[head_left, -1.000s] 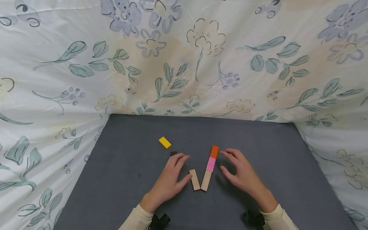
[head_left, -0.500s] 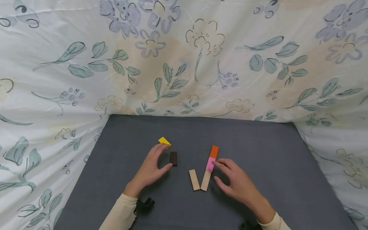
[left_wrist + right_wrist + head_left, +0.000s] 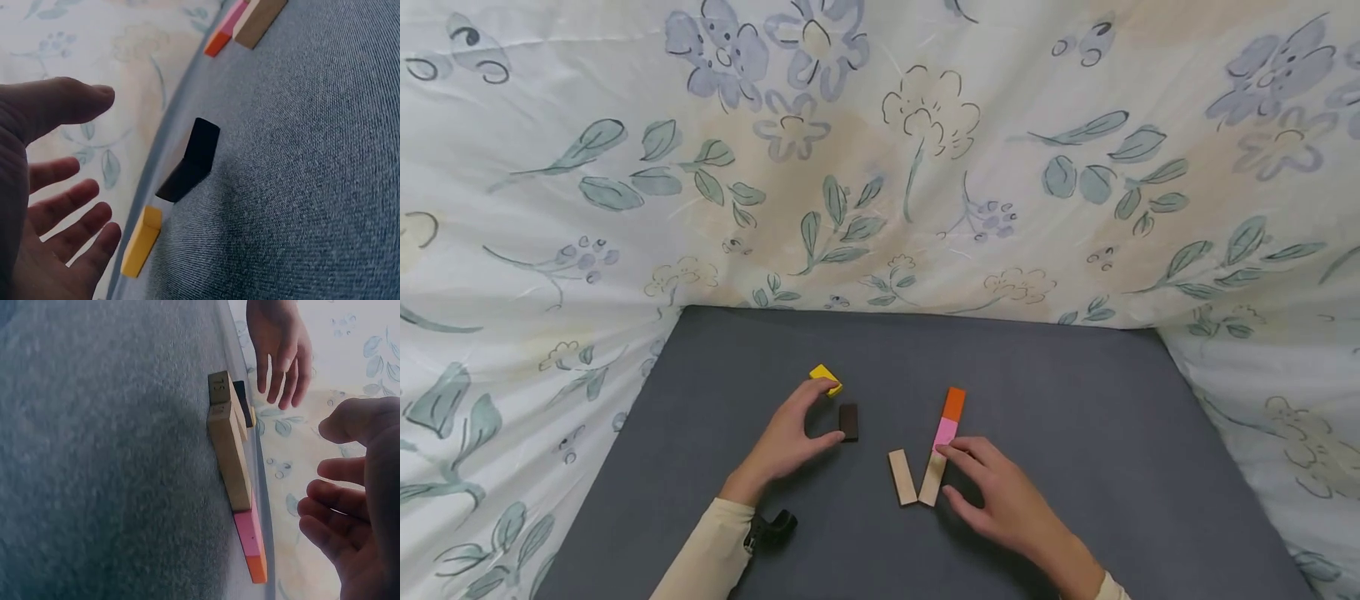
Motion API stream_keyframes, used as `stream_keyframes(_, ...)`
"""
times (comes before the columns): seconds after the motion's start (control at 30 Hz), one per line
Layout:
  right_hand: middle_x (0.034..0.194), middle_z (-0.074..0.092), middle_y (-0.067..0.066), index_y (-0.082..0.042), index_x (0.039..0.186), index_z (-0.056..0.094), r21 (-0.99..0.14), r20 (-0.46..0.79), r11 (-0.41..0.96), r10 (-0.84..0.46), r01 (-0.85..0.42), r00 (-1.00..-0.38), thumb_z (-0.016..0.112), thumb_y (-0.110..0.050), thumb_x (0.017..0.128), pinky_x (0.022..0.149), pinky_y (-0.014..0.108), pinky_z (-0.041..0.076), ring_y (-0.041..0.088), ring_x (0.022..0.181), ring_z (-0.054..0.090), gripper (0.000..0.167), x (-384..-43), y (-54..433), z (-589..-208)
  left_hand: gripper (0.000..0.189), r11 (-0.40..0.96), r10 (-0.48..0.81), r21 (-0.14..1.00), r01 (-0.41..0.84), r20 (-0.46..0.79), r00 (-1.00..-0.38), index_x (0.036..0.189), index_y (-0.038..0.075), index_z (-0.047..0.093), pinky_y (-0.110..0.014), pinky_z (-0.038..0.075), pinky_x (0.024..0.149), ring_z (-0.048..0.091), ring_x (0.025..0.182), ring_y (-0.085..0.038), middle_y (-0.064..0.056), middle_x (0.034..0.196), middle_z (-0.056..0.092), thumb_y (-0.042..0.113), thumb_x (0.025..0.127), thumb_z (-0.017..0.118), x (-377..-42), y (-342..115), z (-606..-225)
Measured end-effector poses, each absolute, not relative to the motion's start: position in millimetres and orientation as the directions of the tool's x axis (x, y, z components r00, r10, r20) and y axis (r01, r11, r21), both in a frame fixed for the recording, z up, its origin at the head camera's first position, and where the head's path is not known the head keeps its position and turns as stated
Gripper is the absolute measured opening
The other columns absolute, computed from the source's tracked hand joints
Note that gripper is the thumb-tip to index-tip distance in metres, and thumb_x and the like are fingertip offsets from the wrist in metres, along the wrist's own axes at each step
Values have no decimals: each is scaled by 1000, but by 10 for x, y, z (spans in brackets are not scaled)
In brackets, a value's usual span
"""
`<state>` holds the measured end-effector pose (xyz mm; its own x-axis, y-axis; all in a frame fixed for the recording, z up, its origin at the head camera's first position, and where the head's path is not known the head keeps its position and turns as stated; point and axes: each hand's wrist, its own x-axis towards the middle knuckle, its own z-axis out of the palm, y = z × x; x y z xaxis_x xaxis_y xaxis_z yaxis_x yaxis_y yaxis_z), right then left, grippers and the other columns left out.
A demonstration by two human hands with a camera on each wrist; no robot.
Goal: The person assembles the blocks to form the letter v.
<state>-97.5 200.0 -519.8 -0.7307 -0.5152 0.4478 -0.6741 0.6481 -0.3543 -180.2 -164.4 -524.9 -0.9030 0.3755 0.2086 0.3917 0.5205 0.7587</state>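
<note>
My left hand (image 3: 786, 437) hovers with spread fingers and holds nothing. Its fingertips overlap a yellow block (image 3: 818, 372) in the head view, and its thumb reaches toward a dark brown block (image 3: 848, 422); the left wrist view shows the hand apart from both. Two plain wooden blocks form a V: a left one (image 3: 902, 477) and a right one (image 3: 931, 483). A pink block (image 3: 946, 430) and an orange block (image 3: 954, 403) continue the right arm end to end. Beside that row my right hand (image 3: 1000, 496) hovers, fingers loosely bent, gripping nothing.
All the blocks lie on a dark grey cloth-covered table (image 3: 1075, 400). A floral curtain (image 3: 850, 167) hangs behind it and along both sides. A black wrist-worn device (image 3: 771, 529) shows near the left sleeve (image 3: 707, 546).
My left hand has moved left from the wooden V to the yellow and dark blocks, uncovering the dark one. My right hand has drifted left and nearer me. The blocks keep their arrangement.
</note>
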Motion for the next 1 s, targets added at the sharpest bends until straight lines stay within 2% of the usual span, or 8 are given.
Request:
stream_keyframes(0.37,128,63,-5,-14,137,74,-367,444,583,-575,-725,-687,85,-18,90,86,31,59,9,108,63,49,-873,1876,-5248,73,547,406,737,398,182,-896,153,6,57,-60,46,113,55,139,-35,-11,155,55,16,90,92,-1854,-1638,-5312)
stream_keyframes(0.57,125,63,-6,-16,135,76,-375,453,565,-580,-735,-677,87,-12,86,85,30,58,8,105,61,50,-848,1832,-5275,75,536,420,744,399,176,-890,155,7,56,-59,47,112,58,135,-36,-10,156,54,17,90,93,-1872,-1619,-5309)
stream_keyframes(1.0,121,63,-8,-18,129,78,-352,417,556,-627,-753,-658,87,-15,89,84,31,58,8,103,59,41,-788,1758,-5337,78,565,469,729,386,102,-878,157,11,55,-56,46,114,55,141,-32,-8,159,53,16,89,93,-1953,-1587,-5340)
